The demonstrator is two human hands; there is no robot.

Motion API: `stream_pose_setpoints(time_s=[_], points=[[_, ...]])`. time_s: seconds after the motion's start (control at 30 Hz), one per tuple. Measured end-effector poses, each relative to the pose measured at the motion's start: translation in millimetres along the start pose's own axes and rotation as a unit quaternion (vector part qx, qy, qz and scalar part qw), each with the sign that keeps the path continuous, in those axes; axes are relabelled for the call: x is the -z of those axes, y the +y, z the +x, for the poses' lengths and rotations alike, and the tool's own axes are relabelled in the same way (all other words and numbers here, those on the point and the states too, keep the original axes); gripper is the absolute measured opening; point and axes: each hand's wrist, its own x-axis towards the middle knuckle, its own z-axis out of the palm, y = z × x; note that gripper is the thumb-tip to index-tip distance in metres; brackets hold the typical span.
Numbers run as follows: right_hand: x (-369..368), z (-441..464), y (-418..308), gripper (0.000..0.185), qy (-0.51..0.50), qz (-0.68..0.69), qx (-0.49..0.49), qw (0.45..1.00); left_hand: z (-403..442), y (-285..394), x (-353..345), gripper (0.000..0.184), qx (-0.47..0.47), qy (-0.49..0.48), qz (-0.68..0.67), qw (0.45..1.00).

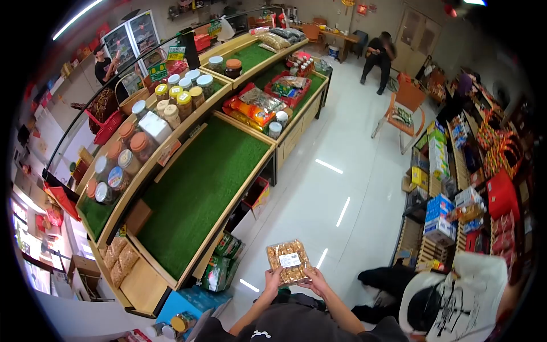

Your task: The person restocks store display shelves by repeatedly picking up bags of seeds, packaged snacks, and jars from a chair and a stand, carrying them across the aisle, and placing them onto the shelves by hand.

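Note:
A square clear plastic pack of brown, nut-like pieces (292,273) is held out in front of my body, above the white floor. A white printed label (289,260) lies across its top; the writing is too small to read. My left hand (272,279) grips the near left corner, thumb on top. At the near right corner my right hand (314,280) is closed on the same pack. The fingers beneath it are hidden. To the left stands a wooden display stand (272,149) with a bare green turf-lined bay (199,188).
Lidded jars (139,142) line the stand's upper tier. Bagged nuts (121,261) lie at its near end, above a blue box (182,305). At right are stocked shelves (439,219), a chair (401,114) and a person in a white top (461,302). Another person (379,57) sits farther back.

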Motion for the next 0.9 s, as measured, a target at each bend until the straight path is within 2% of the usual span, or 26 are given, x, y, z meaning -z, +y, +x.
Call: stream_pose_setpoints(time_s=[0.1, 0.2, 0.33, 0.47, 0.6, 0.67, 0.87, 0.9], points=[[-17.6, 32.8, -47.1, 0.06, 0.013, 0.024, 0.017, 0.999, 38.3, 43.9, -26.8, 0.066, -0.039, -0.025, 0.004, 0.999], [-34.4, 62.2, -91.6, 0.059, 0.02, 0.021, 0.034, 0.999, 59.2, 94.4, -54.7, 0.066, -0.033, -0.041, 0.002, 0.999], [-51.7, 98.0, -142.2, 0.054, 0.021, 0.015, 0.075, 0.997, 93.9, 136.7, -86.6, 0.064, -0.084, -0.042, 0.007, 0.996], [-55.2, 134.0, -196.4, 0.054, 0.024, 0.011, 0.093, 0.995, 120.2, 184.3, -129.8, 0.065, -0.084, -0.03, 0.042, 0.995], [-47.3, 179.5, -258.6, 0.052, 0.018, 0.0, 0.093, 0.996, 162.6, 227.3, -179.2, 0.065, -0.124, -0.019, 0.08, 0.989], [-41.5, 206.0, -292.2, 0.051, 0.012, -0.006, 0.099, 0.995, 184.9, 246.8, -206.3, 0.065, -0.119, -0.022, 0.041, 0.992], [-41.4, 259.5, -405.7, 0.056, -0.008, 0.001, 0.074, 0.997, 231.5, 311.6, -278.9, 0.063, -0.122, -0.018, 0.05, 0.991], [-38.1, 273.3, -421.9, 0.057, -0.03, 0.0, 0.074, 0.997, 244.5, 319.0, -290.8, 0.063, -0.145, -0.022, 0.04, 0.988]])
